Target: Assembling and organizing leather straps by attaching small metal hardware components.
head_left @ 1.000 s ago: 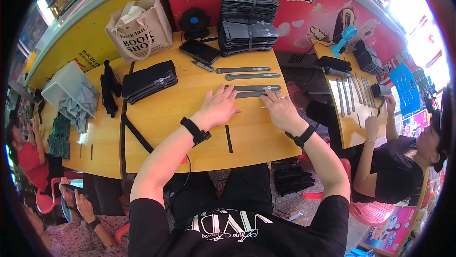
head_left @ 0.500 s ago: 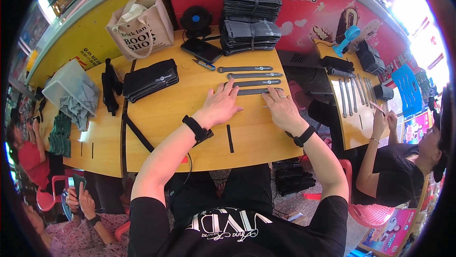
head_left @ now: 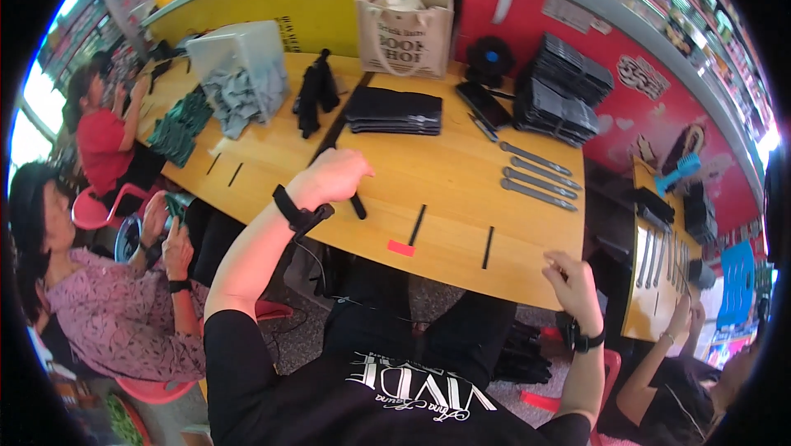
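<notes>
The left hand [head_left: 334, 176] was curled over one black strap [head_left: 358, 207], of which only the near end showed, its fingertips hidden, so whether it gripped the strap could not be told; the right hand [head_left: 570, 281] hung at the front edge of the table [head_left: 449, 174], fingers loosely bent and apart, nothing visible in it. Four grey straps [head_left: 540, 183] lay side by side near the table's right edge, their print too small to make out; beyond were two grey bundles [head_left: 556, 112], one phone [head_left: 484, 106] and one black folded stack [head_left: 394, 110], its layers hard to count.
</notes>
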Motion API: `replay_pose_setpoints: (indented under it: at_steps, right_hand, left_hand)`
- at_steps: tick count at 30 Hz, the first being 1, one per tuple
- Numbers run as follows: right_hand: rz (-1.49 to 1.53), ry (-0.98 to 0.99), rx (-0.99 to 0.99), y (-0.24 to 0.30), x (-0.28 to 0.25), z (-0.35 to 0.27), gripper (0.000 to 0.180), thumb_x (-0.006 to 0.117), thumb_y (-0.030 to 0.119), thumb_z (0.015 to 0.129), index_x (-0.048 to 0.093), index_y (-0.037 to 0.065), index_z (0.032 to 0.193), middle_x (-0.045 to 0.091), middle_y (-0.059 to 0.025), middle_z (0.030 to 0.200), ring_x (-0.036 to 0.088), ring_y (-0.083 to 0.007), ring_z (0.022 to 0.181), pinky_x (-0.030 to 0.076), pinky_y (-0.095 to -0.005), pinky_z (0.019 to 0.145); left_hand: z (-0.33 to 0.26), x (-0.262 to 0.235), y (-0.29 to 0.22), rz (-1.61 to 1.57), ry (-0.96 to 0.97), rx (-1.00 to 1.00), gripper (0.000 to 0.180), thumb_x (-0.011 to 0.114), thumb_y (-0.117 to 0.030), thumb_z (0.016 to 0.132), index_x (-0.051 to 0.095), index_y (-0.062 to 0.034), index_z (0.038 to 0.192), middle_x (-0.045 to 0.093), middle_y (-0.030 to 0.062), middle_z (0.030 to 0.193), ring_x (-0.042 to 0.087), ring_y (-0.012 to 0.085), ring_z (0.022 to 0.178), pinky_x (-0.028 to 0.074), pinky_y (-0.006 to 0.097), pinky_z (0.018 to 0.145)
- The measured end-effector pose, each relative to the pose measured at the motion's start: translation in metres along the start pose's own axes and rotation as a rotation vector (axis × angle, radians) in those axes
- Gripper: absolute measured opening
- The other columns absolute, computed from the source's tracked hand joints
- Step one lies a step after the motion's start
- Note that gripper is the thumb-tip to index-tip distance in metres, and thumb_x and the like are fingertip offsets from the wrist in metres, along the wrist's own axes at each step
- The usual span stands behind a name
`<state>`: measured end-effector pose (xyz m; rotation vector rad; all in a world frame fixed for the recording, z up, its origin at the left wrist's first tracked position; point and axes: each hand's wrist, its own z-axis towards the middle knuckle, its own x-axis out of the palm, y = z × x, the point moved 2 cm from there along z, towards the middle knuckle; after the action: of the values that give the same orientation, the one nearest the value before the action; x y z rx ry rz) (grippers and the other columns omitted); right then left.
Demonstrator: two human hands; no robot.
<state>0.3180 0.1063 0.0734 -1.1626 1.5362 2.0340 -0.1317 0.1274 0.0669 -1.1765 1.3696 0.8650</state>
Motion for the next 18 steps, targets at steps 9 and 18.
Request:
replay_pose_setpoints:
  at_steps: [9, 18]
  right_hand:
    - [0.304, 0.113, -0.022, 0.059, 0.085, -0.017, 0.024, 0.065, 0.000, 0.080, 0.065, -0.002, 0.103, 0.064, -0.0086, 0.079, 0.061, -0.0144, 0.072, 0.047, -0.0259, 0.066]
    - [0.796, -0.047, -0.046, 0.126, 0.116, 0.001, 0.031, 0.066, -0.005, 0.079, 0.061, 0.001, 0.109, 0.058, -0.0006, 0.078, 0.052, -0.0080, 0.070, 0.042, -0.0225, 0.062]
  left_hand:
    - [-0.027, 0.058, 0.006, 0.002, -0.451, 0.151, 0.021, 0.074, -0.015, 0.070, 0.063, -0.0090, 0.087, 0.059, 0.0074, 0.098, 0.050, 0.0275, 0.101, 0.039, 0.043, 0.079]
    - [-0.080, 0.047, -0.128, -1.327, -0.168, 0.283, 0.016, 0.060, -0.008, 0.088, 0.053, -0.0008, 0.100, 0.063, 0.0106, 0.077, 0.059, 0.0198, 0.064, 0.047, 0.029, 0.062]
